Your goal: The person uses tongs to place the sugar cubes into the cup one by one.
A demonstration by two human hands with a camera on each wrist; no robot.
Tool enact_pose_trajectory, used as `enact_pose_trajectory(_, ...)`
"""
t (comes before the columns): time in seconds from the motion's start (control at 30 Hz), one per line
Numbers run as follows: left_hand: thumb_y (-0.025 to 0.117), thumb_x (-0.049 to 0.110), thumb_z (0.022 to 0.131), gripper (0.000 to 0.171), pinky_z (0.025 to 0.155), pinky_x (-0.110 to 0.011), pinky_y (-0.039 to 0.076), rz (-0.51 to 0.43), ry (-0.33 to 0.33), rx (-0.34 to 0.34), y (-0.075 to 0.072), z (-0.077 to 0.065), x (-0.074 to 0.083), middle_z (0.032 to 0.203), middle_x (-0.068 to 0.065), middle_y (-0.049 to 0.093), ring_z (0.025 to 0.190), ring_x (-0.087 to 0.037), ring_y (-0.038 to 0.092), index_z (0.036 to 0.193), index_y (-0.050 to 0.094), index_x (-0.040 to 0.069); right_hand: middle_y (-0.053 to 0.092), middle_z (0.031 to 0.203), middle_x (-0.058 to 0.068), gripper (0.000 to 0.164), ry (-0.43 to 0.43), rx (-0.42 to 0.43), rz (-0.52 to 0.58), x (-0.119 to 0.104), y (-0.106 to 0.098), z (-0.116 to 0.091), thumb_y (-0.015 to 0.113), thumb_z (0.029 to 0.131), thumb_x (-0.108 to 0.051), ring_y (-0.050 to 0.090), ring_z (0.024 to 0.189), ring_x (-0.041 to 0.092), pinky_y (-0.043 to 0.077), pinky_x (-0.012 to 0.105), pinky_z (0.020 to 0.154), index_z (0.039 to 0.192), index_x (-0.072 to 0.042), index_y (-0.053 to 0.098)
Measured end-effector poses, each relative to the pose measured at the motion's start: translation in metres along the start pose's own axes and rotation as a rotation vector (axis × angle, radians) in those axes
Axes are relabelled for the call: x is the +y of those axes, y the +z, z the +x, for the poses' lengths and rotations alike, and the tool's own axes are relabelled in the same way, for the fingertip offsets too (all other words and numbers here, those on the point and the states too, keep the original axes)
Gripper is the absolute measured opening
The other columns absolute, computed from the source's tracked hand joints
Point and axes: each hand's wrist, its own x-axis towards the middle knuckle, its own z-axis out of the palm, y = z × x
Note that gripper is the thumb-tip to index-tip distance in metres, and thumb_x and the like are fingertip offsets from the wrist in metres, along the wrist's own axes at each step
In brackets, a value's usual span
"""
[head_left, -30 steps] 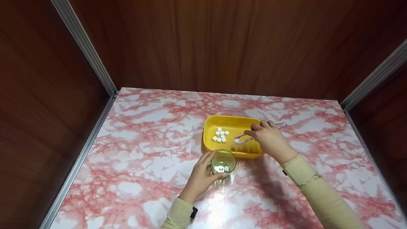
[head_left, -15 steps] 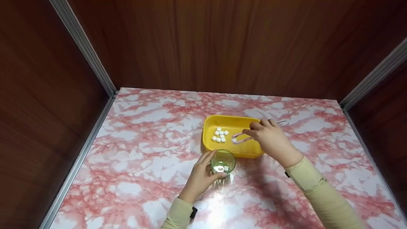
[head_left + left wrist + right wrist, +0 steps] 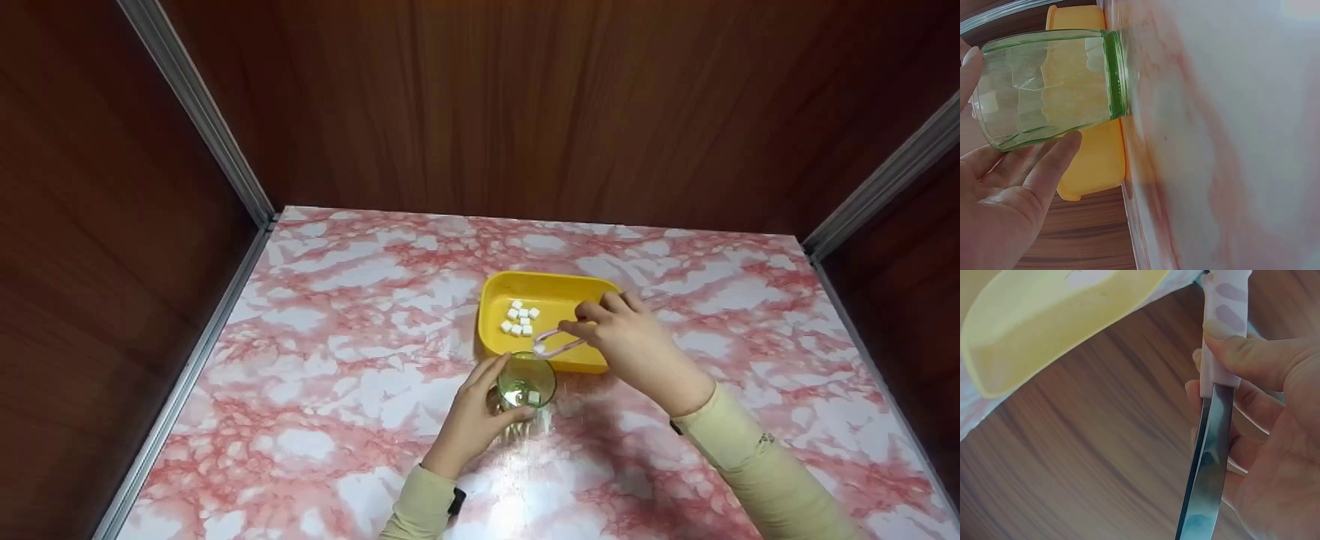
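Note:
My left hand (image 3: 469, 424) holds a green clear glass (image 3: 534, 375) upright on the table, thumb and fingers around its side. At least one white cube (image 3: 533, 397) lies in the bottom of the glass. My right hand (image 3: 649, 352) pinches a pair of tongs (image 3: 1213, 455) with pink-and-white sleeves and metal arms. Between the tong tips is a white cube (image 3: 539, 349), just above the glass's far rim. Behind the glass stands a yellow tub (image 3: 551, 279). Several white cubes (image 3: 523, 321) sit in its left part.
The table (image 3: 337, 360) has a red-and-white marbled top. A brown wood-look panel (image 3: 480, 112) rises along its back edge. Metal strips (image 3: 202, 105) run along the joints with the side panels.
My right hand has brought the tongs and the cube left and toward me, from over the tub to the glass's rim. The left hand and the glass have stayed in place.

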Motion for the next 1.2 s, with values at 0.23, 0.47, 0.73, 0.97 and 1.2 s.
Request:
enact_pose_trajectory(0.23, 0.076, 0.04, 0.077, 0.085, 0.098, -0.027, 0.045, -0.014, 0.026, 0.005, 0.0, 0.0, -0.001, 0.146, 0.0, 0.036, 0.129, -0.02, 0.041, 0.149, 0.035, 0.022, 0.06, 0.099, 0.004, 0.038, -0.055, 0.007, 0.004, -0.012, 0.006, -0.003, 0.079, 0.075, -0.005, 0.048, 0.085, 0.029, 0.04, 0.044, 0.075, 0.11, -0.019, 0.074)
enact_pose_trajectory(0.47, 0.076, 0.043, 0.076, 0.085, 0.099, -0.029, 0.044, 0.003, 0.012, 0.011, 0.001, 0.0, 0.0, 0.146, 0.002, 0.036, 0.129, -0.019, 0.04, 0.148, 0.036, 0.023, 0.06, 0.096, 0.003, 0.033, -0.08, -0.01, 0.029, -0.019, 0.013, -0.006, 0.077, 0.076, -0.008, 0.046, 0.081, 0.027, 0.039, 0.041, 0.073, 0.106, -0.02, 0.074)
enact_pose_trajectory(0.73, 0.075, 0.044, 0.076, 0.085, 0.102, -0.029, 0.041, 0.026, 0.03, 0.02, 0.001, 0.0, -0.001, 0.146, 0.0, 0.038, 0.13, -0.021, 0.039, 0.148, 0.037, 0.022, 0.06, 0.095, 0.003, 0.033, -0.077, -0.02, 0.034, -0.02, 0.016, -0.006, 0.078, 0.075, -0.008, 0.047, 0.08, 0.027, 0.039, 0.041, 0.074, 0.106, -0.02, 0.074)
enact_pose_trajectory(0.97, 0.078, 0.041, 0.076, 0.084, 0.101, -0.026, 0.041, -0.002, 0.019, 0.016, 0.002, 0.001, 0.0, 0.144, 0.006, 0.039, 0.127, -0.02, 0.044, 0.148, 0.037, 0.025, 0.06, 0.095, 0.003, 0.034, -0.074, -0.017, 0.025, -0.02, 0.018, -0.006, 0.078, 0.074, -0.007, 0.047, 0.08, 0.027, 0.04, 0.041, 0.073, 0.105, -0.02, 0.074)
enact_pose_trajectory(1.2, 0.08, 0.034, 0.076, 0.085, 0.103, -0.03, 0.04, 0.027, 0.017, 0.026, 0.001, 0.0, 0.0, 0.145, 0.004, 0.038, 0.13, -0.018, 0.04, 0.148, 0.037, 0.022, 0.06, 0.094, 0.003, 0.033, -0.077, -0.014, 0.019, -0.02, 0.018, -0.007, 0.079, 0.074, -0.007, 0.047, 0.079, 0.027, 0.039, 0.041, 0.071, 0.104, -0.02, 0.075)
